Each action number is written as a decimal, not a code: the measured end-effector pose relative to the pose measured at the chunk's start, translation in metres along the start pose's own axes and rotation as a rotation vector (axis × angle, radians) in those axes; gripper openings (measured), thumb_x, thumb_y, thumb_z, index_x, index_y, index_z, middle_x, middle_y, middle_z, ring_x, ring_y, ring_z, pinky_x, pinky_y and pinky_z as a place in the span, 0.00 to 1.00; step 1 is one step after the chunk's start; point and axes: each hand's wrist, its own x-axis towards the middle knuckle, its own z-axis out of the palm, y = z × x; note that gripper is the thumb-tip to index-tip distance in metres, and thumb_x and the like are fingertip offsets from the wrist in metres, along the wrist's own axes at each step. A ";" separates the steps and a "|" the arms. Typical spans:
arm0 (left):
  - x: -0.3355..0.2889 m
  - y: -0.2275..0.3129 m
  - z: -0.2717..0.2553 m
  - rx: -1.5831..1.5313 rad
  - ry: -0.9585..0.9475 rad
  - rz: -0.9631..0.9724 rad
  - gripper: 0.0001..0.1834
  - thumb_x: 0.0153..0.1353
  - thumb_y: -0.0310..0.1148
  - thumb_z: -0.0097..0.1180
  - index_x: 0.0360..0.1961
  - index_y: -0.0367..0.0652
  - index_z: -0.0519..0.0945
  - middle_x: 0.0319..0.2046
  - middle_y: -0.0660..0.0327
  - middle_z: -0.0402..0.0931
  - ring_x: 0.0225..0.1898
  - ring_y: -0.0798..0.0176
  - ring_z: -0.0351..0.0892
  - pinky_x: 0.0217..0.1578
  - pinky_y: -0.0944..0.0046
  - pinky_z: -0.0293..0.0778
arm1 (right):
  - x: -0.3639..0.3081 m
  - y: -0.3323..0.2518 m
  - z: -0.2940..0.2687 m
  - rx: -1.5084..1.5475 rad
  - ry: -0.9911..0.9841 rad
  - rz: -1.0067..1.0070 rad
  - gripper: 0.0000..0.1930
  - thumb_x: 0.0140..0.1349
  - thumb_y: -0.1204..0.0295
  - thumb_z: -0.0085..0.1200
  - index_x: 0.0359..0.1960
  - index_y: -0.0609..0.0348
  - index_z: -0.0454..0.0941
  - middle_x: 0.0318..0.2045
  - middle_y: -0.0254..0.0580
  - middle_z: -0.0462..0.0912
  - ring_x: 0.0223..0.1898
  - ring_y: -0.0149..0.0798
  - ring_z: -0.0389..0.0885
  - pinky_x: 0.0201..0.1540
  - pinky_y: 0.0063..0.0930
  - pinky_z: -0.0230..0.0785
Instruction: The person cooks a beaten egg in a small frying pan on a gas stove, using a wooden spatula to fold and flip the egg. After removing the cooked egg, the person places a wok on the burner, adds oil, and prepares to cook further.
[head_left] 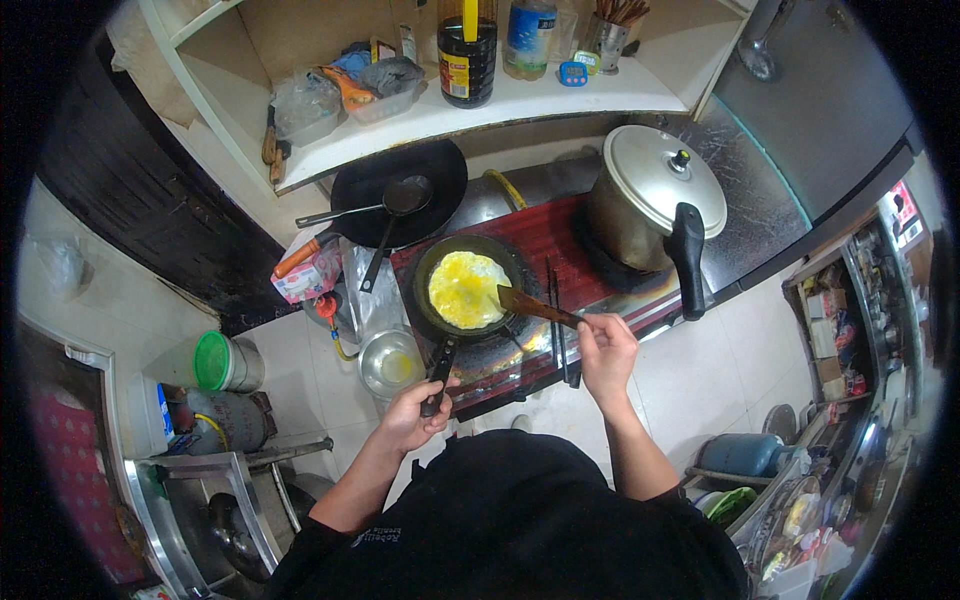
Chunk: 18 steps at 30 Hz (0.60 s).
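Gripping a pan [419,285] and a spatula [540,308] at a red stove [545,240]

The person's left hand [415,415] is curled round the black handle [440,372] of the pan, which is over the left part of the stove. The right hand [606,355], to the right of the pan, pinches the end of the brown spatula between thumb and fingers. The blade reaches left over the right edge of an egg [466,290] (whether it touches, one cannot tell). The egg lies flat inside the pan, pale at its border and yellow across the middle.

Between the pan and the right hand lie two slender dark rods [550,330]. Left of the pan stands a metal bowl [372,365] with a yellow smear inside. On the far left, a black wok [362,180] holds a ladle [408,196]. A large metal pressure cooker [622,215] stands at the right. Beyond, on a white shelf [560,100], a bottle of dark liquid [468,62] stands left of a clear bottle [530,42] and a small blue timer [573,74].
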 end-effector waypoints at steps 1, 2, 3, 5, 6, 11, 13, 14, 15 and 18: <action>0.001 0.000 0.001 0.001 0.000 -0.001 0.19 0.71 0.36 0.42 0.56 0.36 0.70 0.25 0.59 0.73 0.20 0.68 0.66 0.19 0.71 0.60 | 0.000 0.000 0.000 0.004 0.003 -0.002 0.05 0.55 0.82 0.60 0.33 0.67 0.80 0.27 0.44 0.81 0.24 0.32 0.79 0.28 0.22 0.72; 0.003 0.000 0.002 -0.002 0.020 -0.004 0.18 0.70 0.35 0.42 0.55 0.36 0.70 0.24 0.60 0.72 0.19 0.68 0.66 0.19 0.70 0.60 | 0.000 0.000 0.001 0.000 0.001 -0.003 0.04 0.55 0.82 0.60 0.33 0.68 0.80 0.28 0.43 0.81 0.24 0.31 0.79 0.28 0.22 0.72; 0.001 0.000 0.005 -0.005 0.042 -0.006 0.17 0.69 0.34 0.43 0.55 0.36 0.70 0.23 0.60 0.71 0.18 0.68 0.66 0.18 0.70 0.60 | 0.000 0.000 0.001 -0.003 -0.002 -0.004 0.04 0.56 0.82 0.60 0.33 0.68 0.80 0.28 0.42 0.81 0.24 0.30 0.79 0.28 0.21 0.72; -0.007 0.002 0.014 0.057 0.076 0.030 0.16 0.67 0.31 0.44 0.53 0.35 0.70 0.21 0.61 0.69 0.17 0.69 0.64 0.17 0.70 0.58 | -0.001 0.000 0.002 0.085 0.008 0.073 0.03 0.58 0.82 0.59 0.34 0.68 0.80 0.28 0.41 0.81 0.25 0.29 0.79 0.28 0.21 0.72; -0.014 0.003 0.021 0.123 0.089 0.068 0.15 0.66 0.29 0.45 0.52 0.35 0.70 0.20 0.62 0.67 0.16 0.70 0.63 0.16 0.70 0.58 | -0.002 -0.001 0.002 0.177 0.020 0.153 0.03 0.59 0.82 0.58 0.34 0.68 0.79 0.27 0.40 0.81 0.25 0.28 0.79 0.28 0.20 0.72; -0.059 0.021 0.045 0.331 0.283 -0.005 0.13 0.62 0.24 0.46 0.49 0.37 0.70 0.17 0.65 0.65 0.12 0.72 0.59 0.12 0.70 0.53 | 0.002 -0.007 -0.004 0.472 0.113 0.411 0.04 0.62 0.82 0.56 0.38 0.66 0.78 0.25 0.37 0.80 0.25 0.26 0.78 0.28 0.20 0.73; -0.046 0.025 0.051 0.289 0.149 0.033 0.13 0.63 0.25 0.45 0.49 0.36 0.70 0.18 0.66 0.64 0.12 0.72 0.58 0.12 0.71 0.53 | 0.006 -0.011 -0.008 0.548 0.148 0.408 0.05 0.62 0.81 0.56 0.39 0.66 0.77 0.25 0.37 0.80 0.24 0.26 0.78 0.28 0.20 0.73; -0.038 0.025 0.052 0.287 0.132 0.035 0.13 0.63 0.25 0.45 0.49 0.36 0.70 0.18 0.66 0.64 0.13 0.72 0.58 0.12 0.71 0.53 | 0.010 -0.012 -0.010 0.581 0.171 0.400 0.05 0.62 0.81 0.57 0.39 0.66 0.77 0.25 0.36 0.80 0.24 0.26 0.77 0.28 0.20 0.74; -0.034 0.026 0.052 0.214 0.006 0.087 0.13 0.65 0.27 0.45 0.49 0.37 0.70 0.19 0.67 0.63 0.13 0.73 0.57 0.13 0.72 0.53 | 0.012 -0.014 -0.013 0.613 0.168 0.394 0.05 0.62 0.81 0.56 0.39 0.66 0.77 0.26 0.36 0.80 0.23 0.26 0.77 0.28 0.20 0.74; -0.039 0.022 0.046 0.002 0.002 -0.036 0.14 0.66 0.28 0.46 0.51 0.36 0.69 0.19 0.67 0.62 0.14 0.73 0.57 0.14 0.71 0.53 | 0.018 -0.015 -0.022 0.603 0.201 0.381 0.04 0.63 0.82 0.56 0.39 0.66 0.77 0.26 0.37 0.80 0.24 0.26 0.77 0.28 0.21 0.74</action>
